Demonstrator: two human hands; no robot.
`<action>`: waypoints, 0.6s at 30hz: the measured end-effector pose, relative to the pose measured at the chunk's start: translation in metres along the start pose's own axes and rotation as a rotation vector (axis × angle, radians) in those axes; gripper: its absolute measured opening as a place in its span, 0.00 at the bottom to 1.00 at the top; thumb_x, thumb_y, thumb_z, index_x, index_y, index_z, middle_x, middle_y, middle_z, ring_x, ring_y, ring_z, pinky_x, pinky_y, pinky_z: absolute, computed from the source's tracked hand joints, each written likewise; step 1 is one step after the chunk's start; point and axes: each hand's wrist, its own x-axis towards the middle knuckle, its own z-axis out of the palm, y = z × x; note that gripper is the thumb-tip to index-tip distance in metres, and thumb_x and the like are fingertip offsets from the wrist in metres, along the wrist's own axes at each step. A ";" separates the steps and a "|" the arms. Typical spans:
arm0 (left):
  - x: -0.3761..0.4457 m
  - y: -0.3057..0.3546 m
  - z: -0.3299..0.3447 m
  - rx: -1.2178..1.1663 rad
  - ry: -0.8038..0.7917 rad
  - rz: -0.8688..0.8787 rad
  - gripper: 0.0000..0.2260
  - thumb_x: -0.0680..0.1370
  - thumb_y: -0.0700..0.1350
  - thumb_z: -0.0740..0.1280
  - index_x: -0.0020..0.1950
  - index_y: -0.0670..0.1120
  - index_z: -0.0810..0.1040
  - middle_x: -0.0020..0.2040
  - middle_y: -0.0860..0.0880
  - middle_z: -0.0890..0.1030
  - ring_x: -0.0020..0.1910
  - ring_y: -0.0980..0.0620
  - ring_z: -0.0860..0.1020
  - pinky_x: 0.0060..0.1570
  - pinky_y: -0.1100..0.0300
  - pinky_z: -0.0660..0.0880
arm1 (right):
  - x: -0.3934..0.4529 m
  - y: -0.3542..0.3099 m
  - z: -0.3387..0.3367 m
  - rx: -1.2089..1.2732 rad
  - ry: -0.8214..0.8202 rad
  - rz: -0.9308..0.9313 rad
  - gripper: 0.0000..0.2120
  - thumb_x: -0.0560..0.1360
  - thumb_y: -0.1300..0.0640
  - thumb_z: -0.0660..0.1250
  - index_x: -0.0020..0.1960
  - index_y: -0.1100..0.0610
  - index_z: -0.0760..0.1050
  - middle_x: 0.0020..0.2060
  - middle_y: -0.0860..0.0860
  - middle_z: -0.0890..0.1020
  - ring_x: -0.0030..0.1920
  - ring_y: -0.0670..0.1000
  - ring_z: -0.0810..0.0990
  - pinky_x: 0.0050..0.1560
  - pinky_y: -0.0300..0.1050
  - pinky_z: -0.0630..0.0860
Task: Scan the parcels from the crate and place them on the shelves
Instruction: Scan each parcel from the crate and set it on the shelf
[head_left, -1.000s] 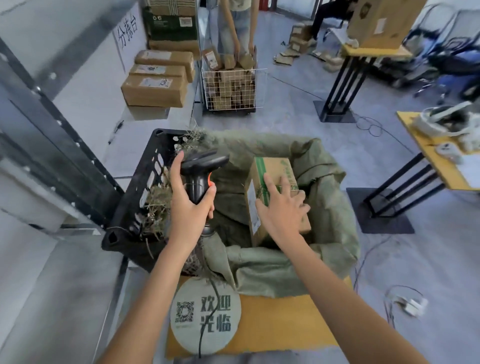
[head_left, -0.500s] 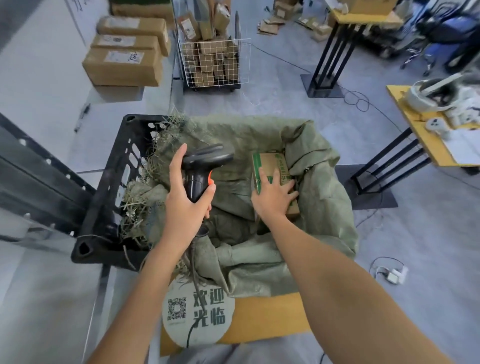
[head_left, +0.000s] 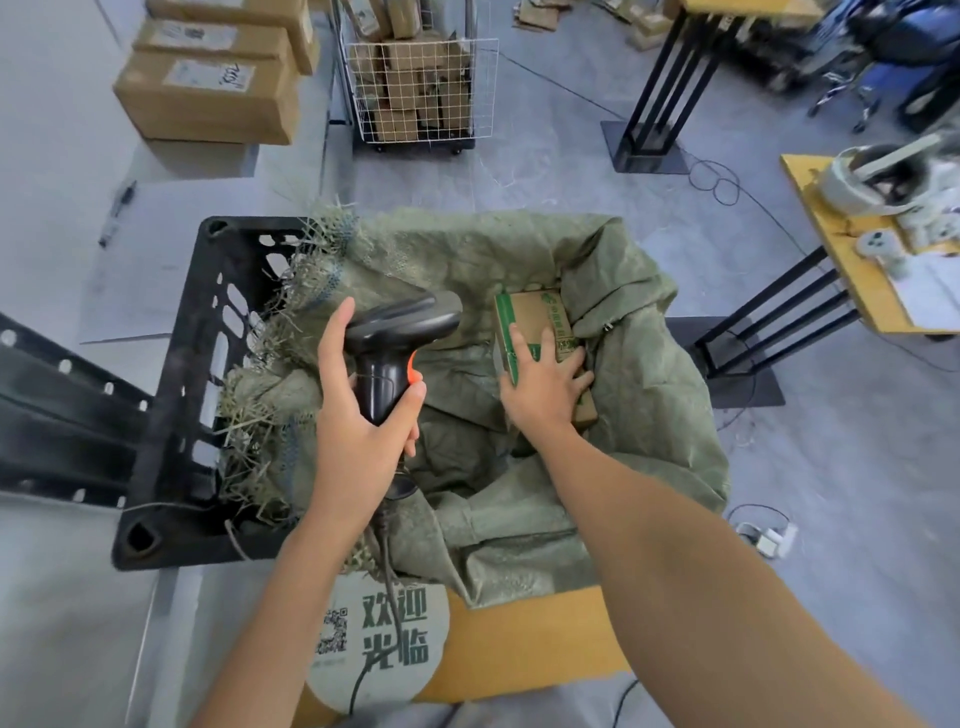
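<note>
A black crate (head_left: 171, 395) lined with a green woven sack (head_left: 649, 415) stands in front of me. Inside it, at the right, lies a small brown parcel with green print (head_left: 535, 317). My right hand (head_left: 540, 389) grips that parcel from above, fingers spread over its top and curled round its near side. My left hand (head_left: 358, 415) holds the handle of a black barcode scanner (head_left: 400, 332) with an orange trigger, over the crate's left half. The scanner's head points right, toward the parcel. Its cable hangs down past the crate's near edge.
Brown boxes (head_left: 208, 93) are stacked on the grey shelf surface at upper left, with a pen (head_left: 117, 210) near them. A wire cart of parcels (head_left: 421, 88) stands beyond the crate. A yellow table (head_left: 852, 260) with devices is at right. A round floor sticker (head_left: 379, 644) lies below.
The parcel has gone from tilted up above the sack to lower inside the crate, my right hand still on it. My view has tipped downward. The scanner has stayed in my left hand.
</note>
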 end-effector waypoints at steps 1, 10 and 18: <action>0.001 0.000 0.002 -0.011 0.002 -0.002 0.39 0.80 0.34 0.69 0.77 0.70 0.57 0.42 0.50 0.82 0.27 0.48 0.75 0.30 0.56 0.77 | 0.004 0.002 -0.001 -0.009 -0.012 -0.009 0.32 0.81 0.42 0.57 0.80 0.37 0.46 0.81 0.54 0.51 0.75 0.73 0.51 0.70 0.72 0.54; 0.004 0.002 0.009 -0.081 -0.004 -0.033 0.39 0.81 0.34 0.69 0.75 0.72 0.58 0.38 0.49 0.80 0.27 0.48 0.74 0.30 0.57 0.76 | 0.003 -0.006 -0.007 -0.233 0.018 -0.102 0.33 0.83 0.38 0.48 0.82 0.48 0.40 0.81 0.56 0.44 0.78 0.69 0.49 0.73 0.70 0.51; 0.004 0.000 0.008 -0.100 -0.004 -0.041 0.38 0.81 0.33 0.68 0.76 0.70 0.58 0.42 0.48 0.81 0.27 0.49 0.74 0.30 0.58 0.76 | 0.012 -0.009 -0.011 -0.187 0.122 -0.222 0.35 0.83 0.38 0.51 0.82 0.53 0.44 0.81 0.58 0.51 0.79 0.61 0.52 0.76 0.63 0.52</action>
